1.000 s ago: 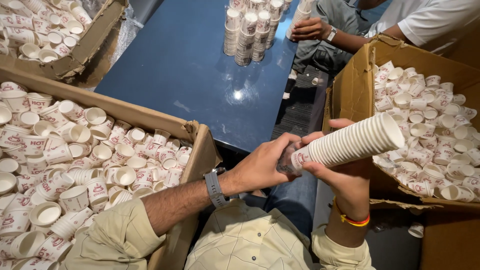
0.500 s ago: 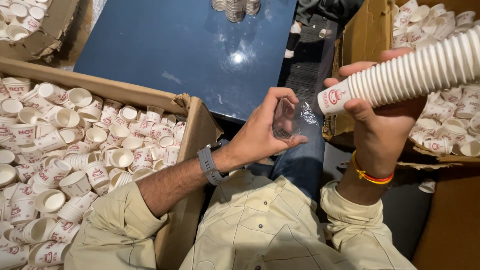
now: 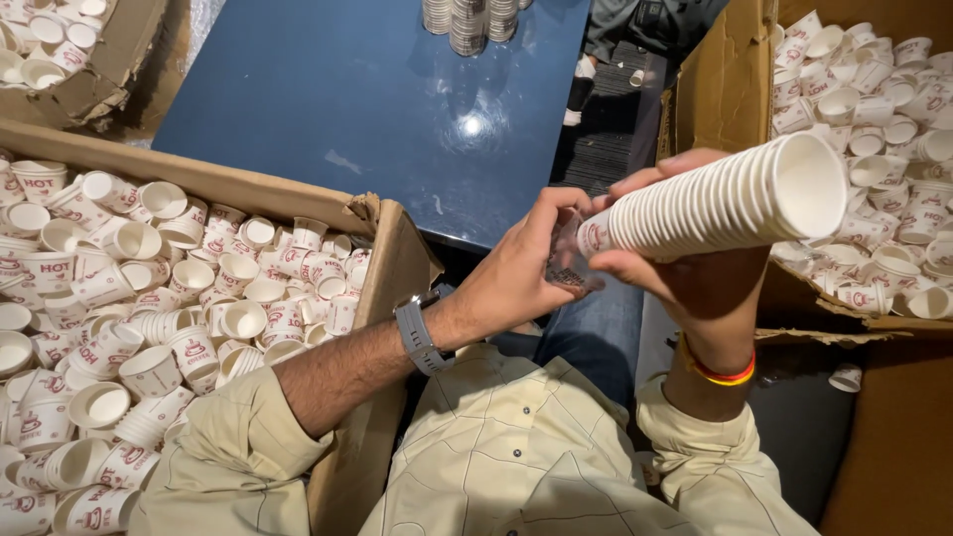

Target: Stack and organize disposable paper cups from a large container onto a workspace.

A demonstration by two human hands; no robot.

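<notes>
1. The right hand (image 3: 695,283) holds a long stack of paper cups (image 3: 715,203) sideways in the air, over the person's lap, its open end pointing up and to the right.
2. The fingers of the right hand are closed around the stack near its lower, bottom end; the thumb lies over the top of it and the palm sits beneath.
3. The left hand (image 3: 526,268) is at the stack's bottom end, fingers curled and touching the last cup; whether it pinches something small there is too blurred to tell.
4. A grey wristwatch (image 3: 417,333) sits on the left wrist, and a red and yellow thread band (image 3: 717,372) on the right.
5. To the left stands a cardboard box (image 3: 397,268) full of loose white cups with red print.
6. A second cardboard box (image 3: 725,89) of the same cups stands to the right, just behind the stack.
7. Ahead lies a blue surface (image 3: 377,99), with more cup stacks (image 3: 467,20) upright at its far edge.
</notes>
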